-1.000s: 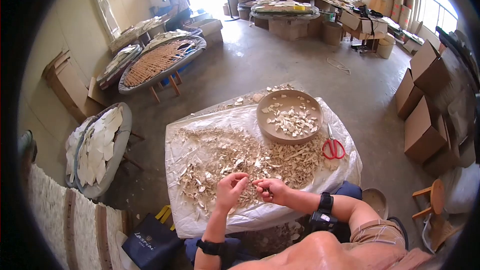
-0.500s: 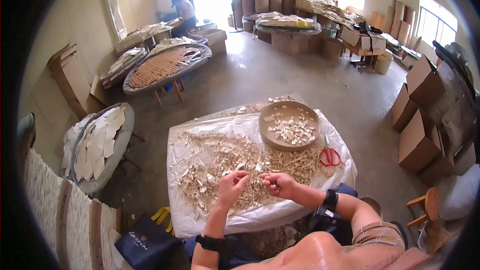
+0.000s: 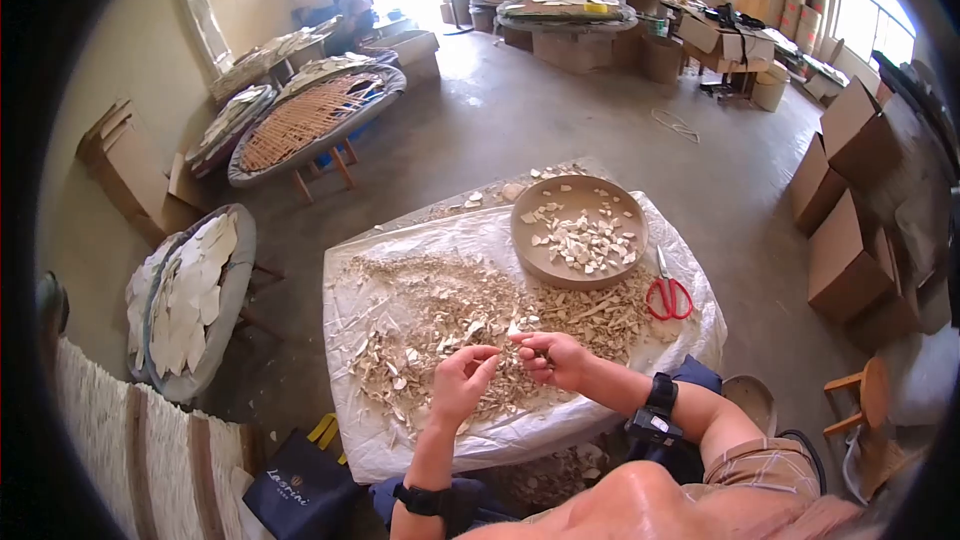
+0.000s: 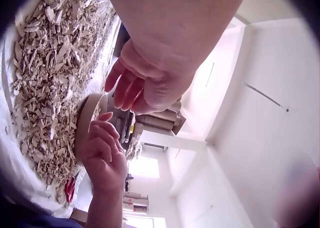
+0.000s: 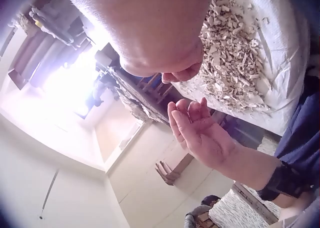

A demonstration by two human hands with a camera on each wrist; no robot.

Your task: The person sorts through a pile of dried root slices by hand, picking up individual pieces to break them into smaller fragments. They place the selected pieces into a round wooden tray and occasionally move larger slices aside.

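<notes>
right hand (image 3: 548, 357) rose slightly, pinching a chip; left hand (image 3: 462, 381) loosely curled, empty

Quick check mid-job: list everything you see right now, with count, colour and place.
Table: one, under white plastic sheet, centre.
Shell chips: a pile, pale tan, across the sheet.
Round tray: one, brown, far right of table, holding pale pieces.
Scissors: one, red handles, right of tray.
Cardboard boxes: several, brown, right wall.
Woven round trays: several, far left.
Bag: one, dark blue, floor left.
Stool: one, wooden, lower right.
Left hand: fingers loosely curled, above chips.
Right hand: grip curled, contents unclear.
</notes>
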